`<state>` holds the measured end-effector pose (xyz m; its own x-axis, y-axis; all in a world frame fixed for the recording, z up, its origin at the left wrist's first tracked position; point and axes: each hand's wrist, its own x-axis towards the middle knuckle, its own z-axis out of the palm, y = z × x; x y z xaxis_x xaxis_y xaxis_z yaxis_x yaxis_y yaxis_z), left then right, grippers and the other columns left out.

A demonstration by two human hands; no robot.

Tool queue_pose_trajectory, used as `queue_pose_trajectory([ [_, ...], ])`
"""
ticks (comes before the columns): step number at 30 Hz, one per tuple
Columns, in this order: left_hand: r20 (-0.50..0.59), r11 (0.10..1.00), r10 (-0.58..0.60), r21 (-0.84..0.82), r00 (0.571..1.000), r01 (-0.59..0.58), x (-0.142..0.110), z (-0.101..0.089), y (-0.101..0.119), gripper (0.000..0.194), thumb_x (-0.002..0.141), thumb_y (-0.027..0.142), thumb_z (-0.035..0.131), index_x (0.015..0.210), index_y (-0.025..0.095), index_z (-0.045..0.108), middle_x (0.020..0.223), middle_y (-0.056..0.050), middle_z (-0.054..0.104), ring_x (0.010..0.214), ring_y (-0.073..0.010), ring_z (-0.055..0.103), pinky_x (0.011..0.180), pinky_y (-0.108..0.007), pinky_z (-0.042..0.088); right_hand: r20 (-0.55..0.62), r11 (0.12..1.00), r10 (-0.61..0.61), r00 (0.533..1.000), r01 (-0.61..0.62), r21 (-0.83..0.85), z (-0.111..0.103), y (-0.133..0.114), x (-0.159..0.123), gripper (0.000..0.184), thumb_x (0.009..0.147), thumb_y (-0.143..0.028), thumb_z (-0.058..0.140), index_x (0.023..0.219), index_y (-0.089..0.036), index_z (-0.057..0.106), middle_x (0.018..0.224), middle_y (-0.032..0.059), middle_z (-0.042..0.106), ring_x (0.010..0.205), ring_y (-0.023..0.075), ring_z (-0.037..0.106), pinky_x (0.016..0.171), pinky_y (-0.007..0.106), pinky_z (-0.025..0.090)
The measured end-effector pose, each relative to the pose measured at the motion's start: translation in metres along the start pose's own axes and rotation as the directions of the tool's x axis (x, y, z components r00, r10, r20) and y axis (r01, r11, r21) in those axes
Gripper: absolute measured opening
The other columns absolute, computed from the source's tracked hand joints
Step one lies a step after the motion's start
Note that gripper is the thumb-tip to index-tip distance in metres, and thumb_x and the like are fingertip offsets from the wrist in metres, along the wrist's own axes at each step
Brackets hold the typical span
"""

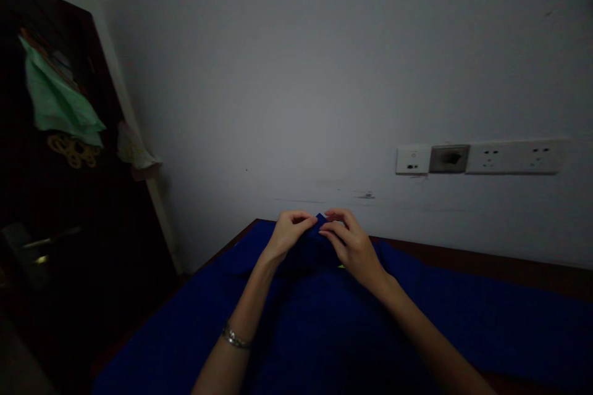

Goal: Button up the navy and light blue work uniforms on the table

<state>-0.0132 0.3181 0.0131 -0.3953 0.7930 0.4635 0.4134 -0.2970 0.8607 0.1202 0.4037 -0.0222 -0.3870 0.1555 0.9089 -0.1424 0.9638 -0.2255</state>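
Observation:
A dark blue garment (315, 308) lies spread out, one long sleeve-like part reaching to the right. At its far end, near the wall, my left hand (288, 233) pinches a raised corner of the cloth between thumb and fingers. My right hand (353, 248) is at the other side of that same corner, its fingertips curled in against the fabric. Just under the right hand shows a small yellow-green patch (341, 266). A metal bracelet (235, 337) circles my left wrist. Dim light hides the finer folds of the cloth.
Beneath the garment is a dark reddish-brown table (463, 253), set against a pale wall (278, 86). Sockets and switch plates (491, 157) line the wall at right. At left stands a dark door (106, 247) with a metal handle (41, 245) and a hanging green cloth (60, 99).

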Motion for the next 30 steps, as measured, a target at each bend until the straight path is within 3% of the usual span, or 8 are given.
queue_pose_trajectory([
  [17,0.017,0.998,0.046,-0.045,0.999,-0.045,0.001,0.004,-0.004,0.021,0.067,0.032,0.065,0.071,0.012,0.066,0.070,-0.002,0.063,0.068,-0.0123,0.054,0.065,-0.022,0.041,0.012,0.992,0.103,0.995,-0.102,-0.074,-0.004,-0.010,0.006,0.017,0.085,-0.021,0.043,0.085,-0.019,0.059,0.104,0.0103,0.054,0.097,0.0216,0.054,0.082,0.037,0.045],
  [22,0.049,0.998,0.034,-0.053,0.998,-0.031,0.001,-0.001,-0.001,0.020,0.067,0.032,0.065,0.071,0.012,0.067,0.072,-0.003,0.064,0.070,-0.0137,0.055,0.069,-0.024,0.042,0.027,0.982,0.187,0.982,-0.188,0.015,0.000,-0.007,0.006,0.008,0.082,-0.025,0.049,0.083,-0.020,0.055,0.085,0.0057,0.060,0.084,0.0191,0.058,0.076,0.034,0.046],
  [26,0.090,0.999,0.030,-0.036,0.995,-0.027,0.002,-0.006,0.000,0.022,0.068,0.034,0.064,0.070,0.012,0.067,0.072,-0.004,0.064,0.072,-0.0145,0.055,0.070,-0.025,0.042,0.004,0.963,0.256,0.967,-0.256,0.083,0.003,-0.004,0.006,0.022,0.077,-0.028,0.056,0.097,-0.020,0.054,0.090,0.0062,0.062,0.084,0.0191,0.059,0.075,0.034,0.048],
  [30,0.135,0.998,0.064,-0.006,0.989,-0.064,0.003,-0.008,0.000,0.022,0.070,0.035,0.062,0.070,0.013,0.067,0.074,-0.004,0.063,0.072,-0.0138,0.054,0.070,-0.024,0.041,0.031,0.970,0.217,0.976,-0.219,0.102,0.003,-0.002,0.006,0.023,0.076,-0.029,0.057,0.098,-0.021,0.058,0.094,0.0071,0.064,0.086,0.0202,0.060,0.076,0.036,0.048],
])
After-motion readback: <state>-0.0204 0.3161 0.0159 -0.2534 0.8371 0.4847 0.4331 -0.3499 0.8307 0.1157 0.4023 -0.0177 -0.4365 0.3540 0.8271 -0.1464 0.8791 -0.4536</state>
